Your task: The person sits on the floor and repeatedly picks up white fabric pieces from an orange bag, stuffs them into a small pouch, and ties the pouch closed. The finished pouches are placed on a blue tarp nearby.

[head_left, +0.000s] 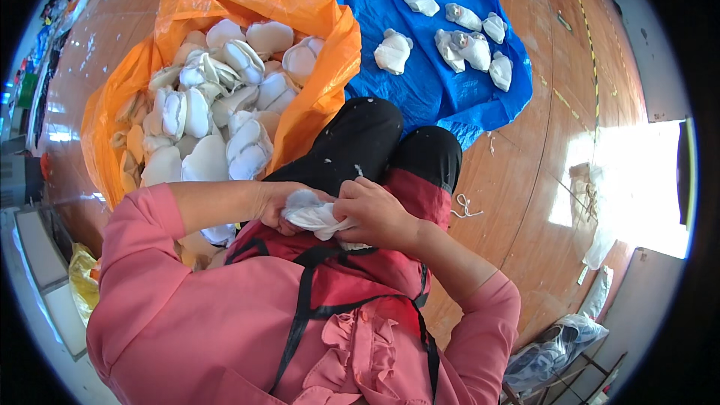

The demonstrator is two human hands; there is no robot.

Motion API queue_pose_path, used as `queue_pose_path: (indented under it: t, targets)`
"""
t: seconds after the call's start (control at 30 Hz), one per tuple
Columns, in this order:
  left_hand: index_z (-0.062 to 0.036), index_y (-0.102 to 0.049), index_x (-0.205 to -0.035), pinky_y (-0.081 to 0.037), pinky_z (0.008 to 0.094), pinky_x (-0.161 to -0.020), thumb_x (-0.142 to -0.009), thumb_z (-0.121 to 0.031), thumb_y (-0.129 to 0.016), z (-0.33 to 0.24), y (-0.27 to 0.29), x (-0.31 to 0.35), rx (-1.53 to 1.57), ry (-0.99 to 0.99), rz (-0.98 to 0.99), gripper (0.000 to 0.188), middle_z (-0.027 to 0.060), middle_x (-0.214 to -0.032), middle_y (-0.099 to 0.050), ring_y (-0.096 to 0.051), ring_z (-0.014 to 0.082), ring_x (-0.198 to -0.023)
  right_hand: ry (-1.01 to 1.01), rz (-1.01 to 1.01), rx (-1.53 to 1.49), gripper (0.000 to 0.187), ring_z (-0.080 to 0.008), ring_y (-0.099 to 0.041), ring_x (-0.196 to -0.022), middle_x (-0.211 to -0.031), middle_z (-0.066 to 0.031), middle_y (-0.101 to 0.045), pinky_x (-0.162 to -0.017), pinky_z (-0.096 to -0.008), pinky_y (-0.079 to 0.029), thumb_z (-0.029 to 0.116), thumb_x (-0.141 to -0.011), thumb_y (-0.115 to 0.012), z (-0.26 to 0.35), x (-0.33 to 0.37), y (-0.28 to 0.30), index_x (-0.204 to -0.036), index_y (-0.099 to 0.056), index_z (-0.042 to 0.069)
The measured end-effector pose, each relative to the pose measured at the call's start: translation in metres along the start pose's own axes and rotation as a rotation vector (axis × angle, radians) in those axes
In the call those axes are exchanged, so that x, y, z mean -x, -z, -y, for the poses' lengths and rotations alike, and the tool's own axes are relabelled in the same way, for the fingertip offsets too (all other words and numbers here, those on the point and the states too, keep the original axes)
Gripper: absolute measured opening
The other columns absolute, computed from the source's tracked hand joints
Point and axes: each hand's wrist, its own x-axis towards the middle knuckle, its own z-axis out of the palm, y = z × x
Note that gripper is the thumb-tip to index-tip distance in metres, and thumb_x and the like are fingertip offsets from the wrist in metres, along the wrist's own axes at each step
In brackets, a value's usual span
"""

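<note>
A small white cloth piece with greyish fluff at one end is held between my hands, above my lap. My left hand is closed round its left side, the fingers partly hidden by the cloth. My right hand pinches its right side, the knuckles turned up. Left of my knees stands an orange sack with its mouth spread wide. It is filled with white and tan rounded fabric pieces, some in stacked pairs. Ahead lies a blue plastic sheet with several small, lumpy white cloth pieces on it.
The floor is of reddish-brown boards, with bits of thread and a white string on it. At the lower right sits a clear plastic bag with dark contents, beside a metal frame. A yellow bag stands at the left.
</note>
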Motion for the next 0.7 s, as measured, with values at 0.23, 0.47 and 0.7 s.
queue_pose_path:
  t: [0.23,0.47,0.7]
  targets:
    - [-0.0108,-0.066,-0.111,-0.036,0.0193,-0.033,-0.100,-0.044,-0.054,0.008,-0.017,0.003,-0.242,-0.131,-0.280,0.037,-0.0029,-0.075,-0.066,-0.056,0.0065,-0.049,0.078,-0.056,0.008,0.020,-0.0295,-0.053,-0.091,-0.091,-0.0065,-0.054,-0.077,-0.0394,-0.049,0.018,-0.072,-0.078,0.005,0.010,-0.004,-0.079,-0.061,0.012]
    - [-0.0071,-0.064,-0.119,-0.054,0.0242,-0.065,-0.100,-0.036,-0.056,0.022,-0.025,-0.003,-0.259,-0.289,-0.270,0.036,-0.0015,-0.095,-0.070,-0.067,0.0095,-0.080,0.113,-0.192,-0.037,0.020,-0.0292,-0.054,-0.088,-0.090,-0.0054,-0.054,-0.077,-0.0398,-0.049,0.019,-0.073,-0.080,-0.001,0.038,-0.020,-0.084,-0.065,0.013]
    - [-0.0069,-0.063,-0.107,-0.050,0.0251,-0.078,-0.098,-0.037,-0.062,0.022,-0.038,0.009,-0.521,-0.455,-0.219,0.031,-0.0016,-0.095,-0.063,-0.060,0.0072,-0.087,0.120,-0.404,-0.145,0.020,-0.0297,-0.055,-0.089,-0.094,-0.0075,-0.056,-0.084,-0.0412,-0.047,0.022,-0.081,-0.080,-0.007,0.051,-0.034,-0.093,-0.068,0.011]
